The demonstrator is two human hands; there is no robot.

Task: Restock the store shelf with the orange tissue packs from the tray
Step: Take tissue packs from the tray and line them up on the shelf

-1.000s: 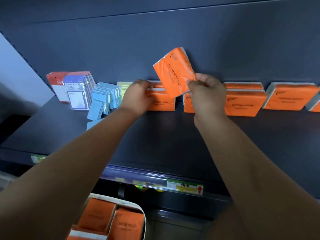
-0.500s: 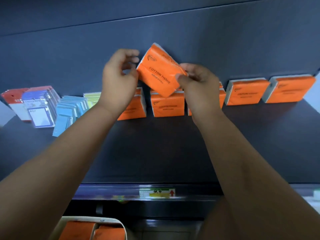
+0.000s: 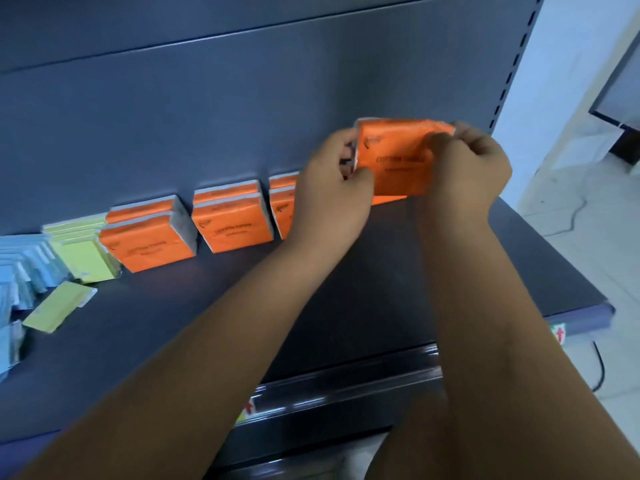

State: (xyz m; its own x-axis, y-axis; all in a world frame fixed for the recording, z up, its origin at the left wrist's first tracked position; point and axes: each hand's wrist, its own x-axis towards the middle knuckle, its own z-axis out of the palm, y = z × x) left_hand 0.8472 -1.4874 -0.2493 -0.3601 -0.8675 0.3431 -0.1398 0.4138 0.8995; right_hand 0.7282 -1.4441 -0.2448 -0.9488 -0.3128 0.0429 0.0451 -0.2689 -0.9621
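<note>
While hovering above dark grey metal shelf (image 3: pixel 450 271), upper right of frame: gripping flat orange plastic-wrapped tissue pack (image 3: pixel 394 161) at both ends with left hand (image 3: pixel 329 192) and right hand (image 3: pixel 467 171), probably squaring it beside shelved orange row (image 3: pixel 232 223).

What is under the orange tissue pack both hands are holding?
An orange sliver, likely another pack, shows just below the held pack, on the shelf. The left hand and right hand cover the rest.
</note>
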